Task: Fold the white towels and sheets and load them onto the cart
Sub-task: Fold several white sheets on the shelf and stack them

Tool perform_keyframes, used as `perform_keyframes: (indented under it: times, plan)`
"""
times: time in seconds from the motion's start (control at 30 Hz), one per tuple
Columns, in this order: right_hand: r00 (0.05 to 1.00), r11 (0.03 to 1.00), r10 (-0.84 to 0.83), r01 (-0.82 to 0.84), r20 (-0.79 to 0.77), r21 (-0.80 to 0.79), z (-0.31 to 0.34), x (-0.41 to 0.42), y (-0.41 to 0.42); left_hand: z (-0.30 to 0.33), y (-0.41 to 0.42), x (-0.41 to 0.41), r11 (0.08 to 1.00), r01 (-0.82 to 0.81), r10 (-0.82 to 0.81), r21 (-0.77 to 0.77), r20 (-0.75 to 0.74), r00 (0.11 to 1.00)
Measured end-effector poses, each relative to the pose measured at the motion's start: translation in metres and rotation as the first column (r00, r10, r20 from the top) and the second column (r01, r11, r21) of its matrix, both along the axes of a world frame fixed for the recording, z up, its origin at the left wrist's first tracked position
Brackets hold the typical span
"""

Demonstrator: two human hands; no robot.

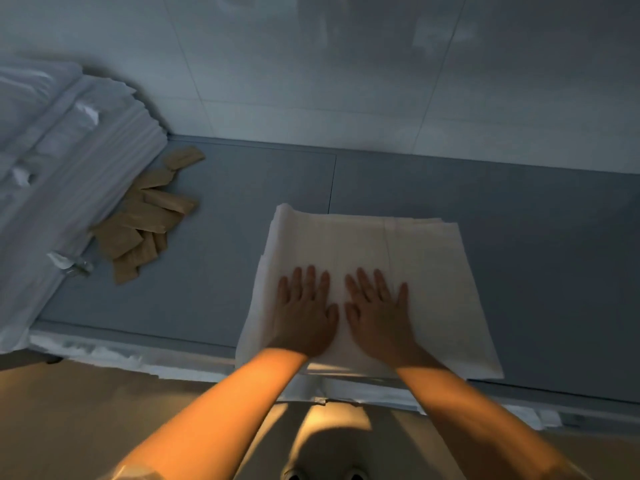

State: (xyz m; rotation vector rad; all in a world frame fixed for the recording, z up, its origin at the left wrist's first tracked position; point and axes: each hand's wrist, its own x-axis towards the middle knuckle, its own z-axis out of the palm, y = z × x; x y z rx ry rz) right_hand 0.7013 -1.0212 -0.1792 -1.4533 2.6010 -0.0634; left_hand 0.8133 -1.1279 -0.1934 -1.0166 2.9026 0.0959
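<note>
A folded white towel (433, 258) lies flat on the grey surface (225, 258) near its front edge. Both of my hands rest palm down on the towel's near half, side by side, fingers spread. My left hand (306, 308) is left of centre and my right hand (379, 311) sits just beside it, thumbs almost touching. Neither hand grips the cloth. A tall stack of folded white linen (69, 161) fills the far left of the surface. No cart is in view.
Several brown paper packets (145, 220) lie scattered beside the linen stack. A tiled wall (346, 81) rises behind the surface. Below the front edge are a tan floor (69, 417) and the tips of my shoes (325, 474).
</note>
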Motion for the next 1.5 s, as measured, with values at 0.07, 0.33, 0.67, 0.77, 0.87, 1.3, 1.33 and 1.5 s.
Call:
perform_keyframes:
  times: [0.07,0.33,0.67,0.77,0.87,1.3,1.33,1.5]
  plan:
    - [1.0,0.999,0.018,-0.018,-0.009,-0.03,0.0,0.007,0.0,0.0,0.005,0.004,1.0,-0.009,0.009,-0.002,0.013,1.0]
    - [0.994,0.993,-0.104,0.106,-0.044,0.06,-0.007,-0.056,0.061,0.013,-0.021,0.036,0.999,0.005,-0.005,-0.05,0.001,1.0]
    - [0.999,1.0,-0.018,0.018,-0.039,0.004,0.014,0.018,0.037,0.012,-0.028,0.046,0.997,-0.035,0.042,0.066,-0.106,0.993]
    - [0.997,0.997,0.071,-0.071,-0.01,-0.027,0.015,0.052,0.021,0.011,-0.028,0.047,0.997,-0.038,0.045,0.065,-0.119,0.992]
    - [0.999,0.999,0.048,-0.048,0.008,0.001,0.009,0.033,0.031,0.01,-0.029,0.048,0.997,-0.044,0.051,0.067,-0.112,0.992]
    - [0.87,0.887,-0.459,0.461,0.178,0.03,0.001,-0.082,0.071,0.013,-0.046,0.047,0.869,-0.243,0.366,0.432,-0.229,0.902]
    - [0.825,0.86,-0.497,0.509,0.268,0.026,0.002,-0.091,0.071,0.013,-0.049,0.046,0.842,-0.254,0.396,0.475,-0.226,0.89]
    - [0.707,0.791,-0.547,0.612,0.449,0.0,-0.001,-0.11,0.068,0.015,-0.063,0.036,0.801,-0.265,0.444,0.537,-0.235,0.865]
